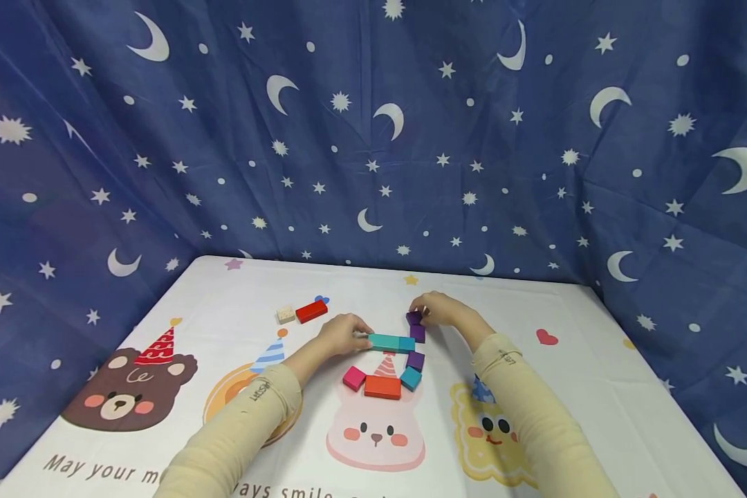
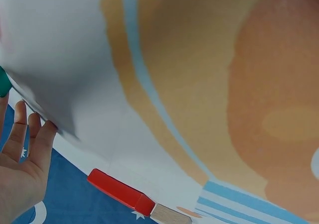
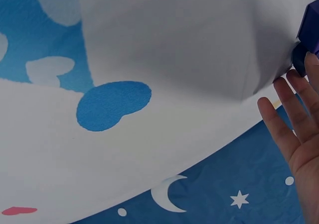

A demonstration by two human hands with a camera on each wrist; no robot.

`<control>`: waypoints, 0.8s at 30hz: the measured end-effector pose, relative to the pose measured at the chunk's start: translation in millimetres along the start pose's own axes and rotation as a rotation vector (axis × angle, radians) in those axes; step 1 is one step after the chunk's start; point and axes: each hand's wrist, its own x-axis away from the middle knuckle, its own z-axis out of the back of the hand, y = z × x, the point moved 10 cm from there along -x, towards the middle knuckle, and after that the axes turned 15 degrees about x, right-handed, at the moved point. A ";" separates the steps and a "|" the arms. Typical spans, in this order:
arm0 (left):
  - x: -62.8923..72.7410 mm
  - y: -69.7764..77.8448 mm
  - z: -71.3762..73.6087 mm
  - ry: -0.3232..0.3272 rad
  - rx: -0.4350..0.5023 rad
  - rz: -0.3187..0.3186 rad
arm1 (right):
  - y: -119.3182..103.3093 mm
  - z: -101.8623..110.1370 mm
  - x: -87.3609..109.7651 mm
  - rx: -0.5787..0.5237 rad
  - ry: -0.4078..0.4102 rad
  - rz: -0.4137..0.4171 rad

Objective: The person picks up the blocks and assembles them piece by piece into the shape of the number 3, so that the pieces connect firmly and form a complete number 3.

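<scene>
In the head view, my left hand (image 1: 342, 334) pinches the left end of a long teal block (image 1: 384, 342) between thumb and fingers. A short blue block (image 1: 407, 345) adjoins its right end. Beyond them, my right hand (image 1: 438, 309) holds a dark purple block (image 1: 413, 317) by its fingertips, right behind another purple block (image 1: 417, 334). Nearer to me, a third purple block (image 1: 415, 360), a blue-green block (image 1: 411, 377), an orange-red block (image 1: 382, 387) and a pink block (image 1: 353, 377) form a curve. Only an edge of the teal block (image 2: 4, 82) shows in the left wrist view.
A red block (image 1: 312, 311) and a pale wooden block (image 1: 285, 315) lie side by side, left of and beyond my left hand. The white tablecloth (image 1: 585, 387) carries printed cartoon figures. A blue curtain (image 1: 361, 138) with moons and stars stands behind the table.
</scene>
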 end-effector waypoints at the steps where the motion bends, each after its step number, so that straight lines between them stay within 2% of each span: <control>1: 0.1 0.1 0.0 0.001 -0.001 -0.001 | -0.1 0.1 0.1 -0.003 0.002 0.003; 13: 0.1 2.0 1.6 0.012 0.007 0.007 | -2.3 3.7 3.0 -0.009 0.027 0.055; 24: 0.2 0.3 1.5 0.007 0.008 0.015 | -2.6 2.4 0.2 -0.005 0.015 0.021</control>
